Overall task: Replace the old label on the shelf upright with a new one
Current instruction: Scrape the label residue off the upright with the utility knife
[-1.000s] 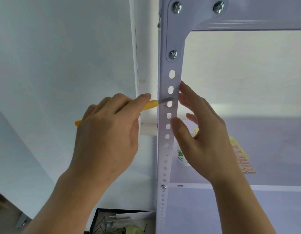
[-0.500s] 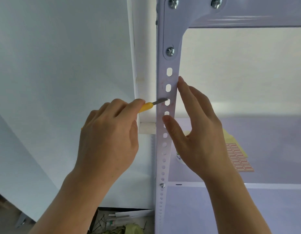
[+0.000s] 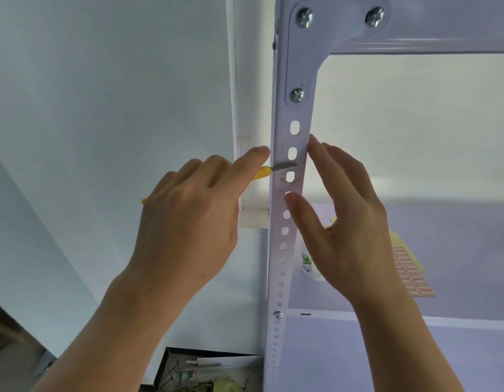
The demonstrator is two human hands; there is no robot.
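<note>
White wall [image 3: 89,108] fills the left side, and a pale shelf board [image 3: 457,250] lies on the right. Between them stands the shelf upright [image 3: 274,250]. It is a long white metal post with a row of holes, and it runs straight up and down. Silver screws [image 3: 297,95] hold it at the top.

The left hand [image 3: 185,230] has its fingers curled round a knife [image 3: 262,173] with a yellow handle, and the first finger lies along the top. The knife points sideways to the right. Its grey blade [image 3: 284,166] lies flat across the front of the post, between two holes. Faint pink marks [image 3: 283,142] show just above it.

The right hand [image 3: 347,239] holds nothing. Its straight fingers [image 3: 316,148] touch the right edge of the post, and its thumb [image 3: 301,216] rests on the front, below the blade.

On the shelf board lies a sheet of labels [image 3: 412,275] with red edges, and a small white bottle [image 3: 308,264] stands just behind the post. Down at the bottom is a black box [image 3: 163,369] with paper and little scraps in it.
</note>
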